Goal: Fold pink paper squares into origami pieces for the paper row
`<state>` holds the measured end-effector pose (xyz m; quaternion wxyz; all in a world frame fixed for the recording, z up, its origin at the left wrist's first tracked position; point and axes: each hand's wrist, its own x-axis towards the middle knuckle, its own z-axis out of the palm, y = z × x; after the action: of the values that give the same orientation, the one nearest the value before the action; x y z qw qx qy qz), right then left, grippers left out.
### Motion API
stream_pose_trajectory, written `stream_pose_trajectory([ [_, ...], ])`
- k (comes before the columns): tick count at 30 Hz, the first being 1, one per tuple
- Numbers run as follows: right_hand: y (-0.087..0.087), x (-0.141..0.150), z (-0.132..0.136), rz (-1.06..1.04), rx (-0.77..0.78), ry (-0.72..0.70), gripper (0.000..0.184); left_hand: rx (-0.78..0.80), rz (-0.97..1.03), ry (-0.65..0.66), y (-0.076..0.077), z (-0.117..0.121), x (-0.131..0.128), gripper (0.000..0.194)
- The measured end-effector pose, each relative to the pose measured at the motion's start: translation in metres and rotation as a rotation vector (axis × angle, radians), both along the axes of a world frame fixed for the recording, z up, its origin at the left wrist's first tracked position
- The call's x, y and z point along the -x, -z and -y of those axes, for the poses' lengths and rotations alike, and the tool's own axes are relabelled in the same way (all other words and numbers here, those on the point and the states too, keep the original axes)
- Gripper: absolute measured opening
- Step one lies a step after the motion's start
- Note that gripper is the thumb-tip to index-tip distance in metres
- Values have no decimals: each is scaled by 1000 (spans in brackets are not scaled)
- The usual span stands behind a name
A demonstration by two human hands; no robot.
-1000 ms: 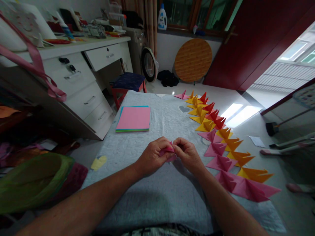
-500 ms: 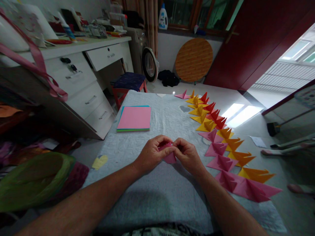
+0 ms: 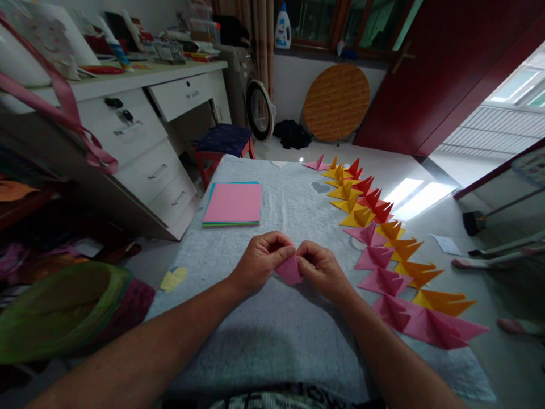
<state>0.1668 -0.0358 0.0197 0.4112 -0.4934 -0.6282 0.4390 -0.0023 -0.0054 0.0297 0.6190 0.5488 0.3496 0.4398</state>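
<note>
A small folded piece of pink origami paper (image 3: pixel 289 271) is held between my two hands above the cloth. My left hand (image 3: pixel 264 257) pinches its upper left edge between thumb and fingers. On the other side my right hand (image 3: pixel 322 267) grips the right edge, its fingers curled and partly hiding the fold. To the right stand rows of folded paper cranes, among them pink cranes (image 3: pixel 385 281), orange cranes (image 3: pixel 419 275), yellow cranes (image 3: pixel 357 216) and red cranes (image 3: pixel 381 209). A stack of square paper (image 3: pixel 233 203), pink on top, lies ahead to the left.
The grey cloth-covered table (image 3: pixel 255 346) carries all of this. At the left are a green-lined bin (image 3: pixel 63 307) and a white desk (image 3: pixel 128 128). A stool (image 3: pixel 223 140) stands beyond the table's far left corner, near a washing machine (image 3: pixel 238 85) with its door open.
My fingers have shifted on the pink paper. It now shows a broader flat face between my hands, and my right hand has moved slightly lower along its edge.
</note>
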Motion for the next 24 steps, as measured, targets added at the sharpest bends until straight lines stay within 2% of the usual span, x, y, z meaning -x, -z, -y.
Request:
stream_pose_trajectory([
  [8,-1,-1,1,22,-53,-23,14,31,25,-85,-4,-2,0,25],
  [16,-2,-1,0,-18,49,-66,10,50,45,-111,-3,-1,1,25],
  [20,0,-1,0,5,61,-52,11,65,48,-91,0,-3,2,26],
  [24,4,0,0,5,75,-15,12,110,13,-19,2,-5,3,29],
])
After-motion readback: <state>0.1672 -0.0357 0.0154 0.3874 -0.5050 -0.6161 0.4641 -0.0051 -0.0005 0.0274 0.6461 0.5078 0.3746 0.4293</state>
